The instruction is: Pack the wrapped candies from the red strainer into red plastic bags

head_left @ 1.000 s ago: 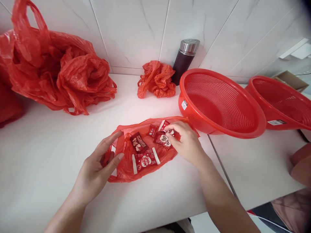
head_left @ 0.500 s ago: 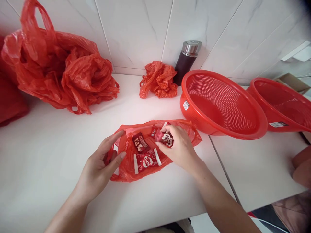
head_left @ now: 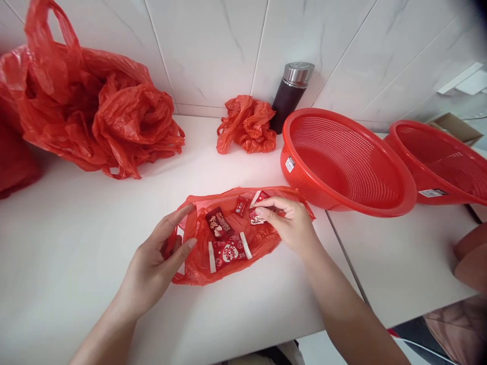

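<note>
White table [head_left: 95, 228] bears red bags [head_left: 129, 121], bottle [head_left: 287, 101], baskets [head_left: 342, 200]

Two hands [head_left: 146, 274] — two baskets [head_left: 319, 195] — one flask [head_left: 288, 99]

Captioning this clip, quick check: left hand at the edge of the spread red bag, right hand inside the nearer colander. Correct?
Right hand is wrong. In the head view, the right hand is over the wrapped packets in the spread red bag. The left hand is at the bag's edge, as you say.
</note>
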`<state>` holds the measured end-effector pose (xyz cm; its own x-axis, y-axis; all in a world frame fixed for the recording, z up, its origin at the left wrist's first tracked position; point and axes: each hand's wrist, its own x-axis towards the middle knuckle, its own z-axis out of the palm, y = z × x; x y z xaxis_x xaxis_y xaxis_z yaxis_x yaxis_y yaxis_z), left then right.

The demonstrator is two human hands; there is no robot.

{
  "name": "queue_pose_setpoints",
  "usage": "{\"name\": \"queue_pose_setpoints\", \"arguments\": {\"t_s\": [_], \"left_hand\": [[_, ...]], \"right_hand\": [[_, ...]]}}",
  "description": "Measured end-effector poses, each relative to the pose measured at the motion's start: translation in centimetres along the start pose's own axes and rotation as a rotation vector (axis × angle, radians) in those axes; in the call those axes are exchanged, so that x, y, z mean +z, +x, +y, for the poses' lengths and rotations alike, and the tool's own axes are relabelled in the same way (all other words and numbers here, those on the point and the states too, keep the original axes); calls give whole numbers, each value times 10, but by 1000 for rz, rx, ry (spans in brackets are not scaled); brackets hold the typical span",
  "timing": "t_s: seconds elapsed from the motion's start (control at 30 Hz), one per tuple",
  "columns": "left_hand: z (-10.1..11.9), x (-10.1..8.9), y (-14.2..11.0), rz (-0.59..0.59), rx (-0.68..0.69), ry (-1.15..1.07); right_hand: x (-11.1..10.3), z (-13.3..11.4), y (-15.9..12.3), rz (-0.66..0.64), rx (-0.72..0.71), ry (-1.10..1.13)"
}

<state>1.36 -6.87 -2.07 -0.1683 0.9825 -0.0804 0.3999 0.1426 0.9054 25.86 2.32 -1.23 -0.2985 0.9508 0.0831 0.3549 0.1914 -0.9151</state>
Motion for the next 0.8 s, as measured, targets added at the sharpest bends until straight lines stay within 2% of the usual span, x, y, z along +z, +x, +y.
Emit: {"name": "queue_pose_setpoints", "arguments": {"t_s": [0.13, 0.23, 0.33, 0.43, 0.53, 0.63, 0.73, 0.8], "left_hand": [[1, -1, 0, -12, 4, -1], [1, -1, 0, -14, 4, 0], [0, 0, 0, -4, 8, -4], [0, 1, 0, -3, 5, -3], [1, 1, -1, -8, -2, -5], [2, 0, -2, -27, -12, -17], [4, -1, -3, -48, -10, -42], [5, -2, -3, -39, -10, -51]], "right_hand": [[-1, 0, 2, 31, 5, 66], [-1, 1, 2, 34, -6, 36], [1, 2, 0, 39, -57, -161], [10, 1, -3, 100, -217, -434], [26, -1, -4, 161, -363, -579], [47, -3, -1, 40, -411, -661], [64, -2, 2, -97, -363, -757], [69, -1, 3, -124, -343, -742]]}}
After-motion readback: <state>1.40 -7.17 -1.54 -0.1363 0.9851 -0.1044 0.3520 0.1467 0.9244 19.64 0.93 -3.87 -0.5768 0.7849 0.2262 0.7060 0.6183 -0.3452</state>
